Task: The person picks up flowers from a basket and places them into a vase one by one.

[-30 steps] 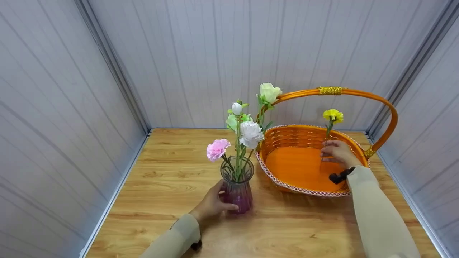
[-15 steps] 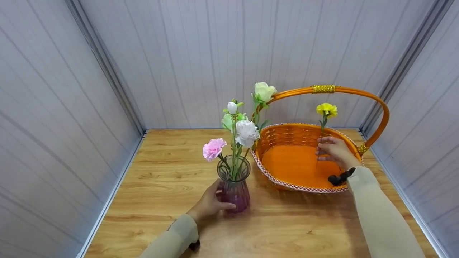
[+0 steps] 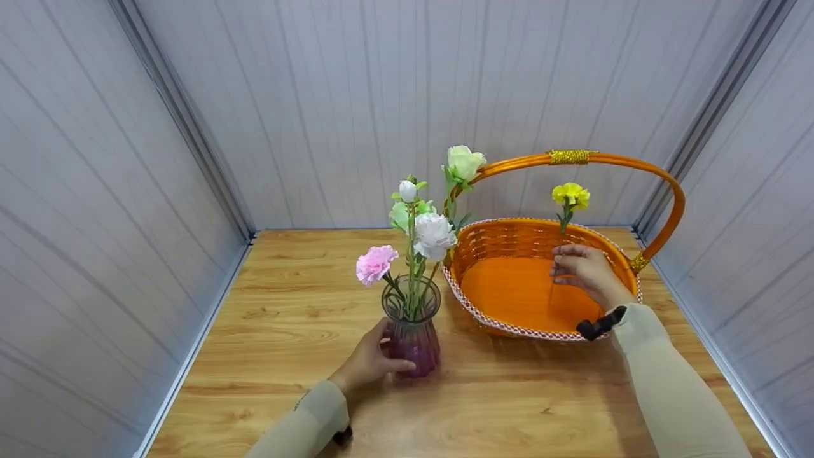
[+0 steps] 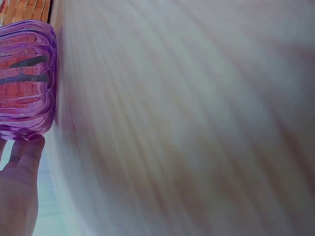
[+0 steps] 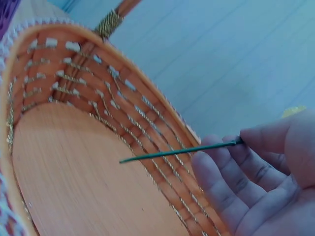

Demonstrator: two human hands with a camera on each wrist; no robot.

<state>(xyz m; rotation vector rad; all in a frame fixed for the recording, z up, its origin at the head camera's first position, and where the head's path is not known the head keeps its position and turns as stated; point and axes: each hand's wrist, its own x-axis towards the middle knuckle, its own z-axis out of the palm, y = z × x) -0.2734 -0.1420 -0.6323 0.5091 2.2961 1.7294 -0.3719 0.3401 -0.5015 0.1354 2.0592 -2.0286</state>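
My right hand (image 3: 588,273) pinches the thin green stem (image 5: 182,151) of a yellow carnation (image 3: 571,195), held upright over the basket. The stem's lower end points down into the basket, apart from its floor. My left hand (image 3: 372,359) holds the lower side of a ribbed glass vase (image 3: 416,346), purple toward its base, with the thumb across its front. In the left wrist view, fingers (image 4: 32,152) touch the vase's side. Standing in the vase are a pink carnation (image 3: 376,264), a white flower (image 3: 434,236), a white bud (image 3: 407,191) and a pale green rose (image 3: 464,163).
An orange woven basket (image 3: 509,331) with a tall arched handle (image 3: 677,197) stands right of the vase, its bare floor visible. The wooden table (image 3: 286,305) is bounded by pale panel walls (image 3: 331,114) at the back and both sides.
The head view has shifted, so everything sits slightly farther left. Against the basket, the yellow carnation has risen a little and edged left. My left hand keeps holding the vase.
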